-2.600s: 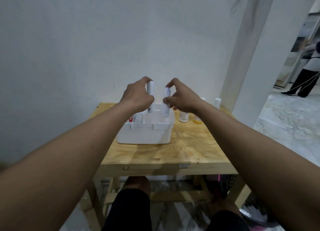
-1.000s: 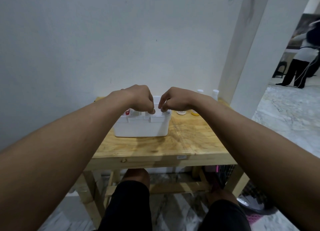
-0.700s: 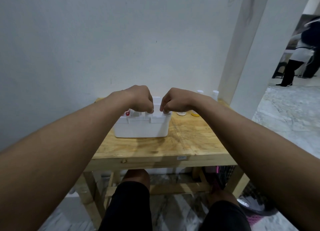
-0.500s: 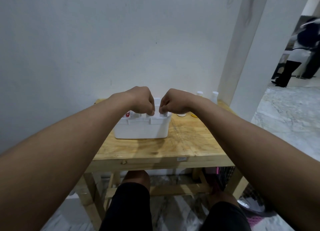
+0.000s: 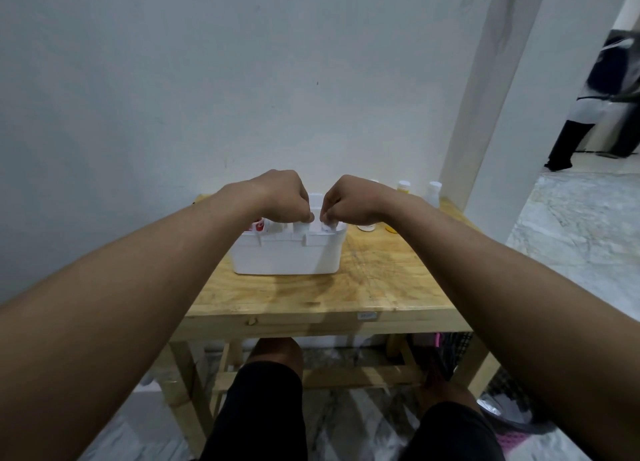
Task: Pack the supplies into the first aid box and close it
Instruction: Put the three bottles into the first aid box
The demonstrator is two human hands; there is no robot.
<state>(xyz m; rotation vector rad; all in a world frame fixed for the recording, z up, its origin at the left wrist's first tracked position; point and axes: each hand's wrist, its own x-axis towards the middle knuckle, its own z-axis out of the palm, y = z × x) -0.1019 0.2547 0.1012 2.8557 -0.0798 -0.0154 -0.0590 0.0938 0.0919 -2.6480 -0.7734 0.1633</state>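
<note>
A white first aid box (image 5: 287, 256) stands open on a wooden table (image 5: 311, 298) against the wall. My left hand (image 5: 280, 197) and my right hand (image 5: 349, 201) hover side by side over the box's open top, fingers curled down. Each pinches the top of a white tube, the left tube (image 5: 300, 228) and the right tube (image 5: 327, 226), both mostly sunk inside the box. A red-and-white packet (image 5: 259, 226) shows inside at the left. The rest of the contents is hidden by my hands.
Small bottles (image 5: 403, 186) (image 5: 433, 192) stand at the table's back right, with a white jar (image 5: 366, 227) and a yellow lid (image 5: 391, 229) just right of the box. A white pillar (image 5: 485, 114) rises to the right. A person (image 5: 585, 114) stands far off at the right.
Both hands came down from holding the two white tubes above the box to pressing them into it. Over the last second they have barely moved.
</note>
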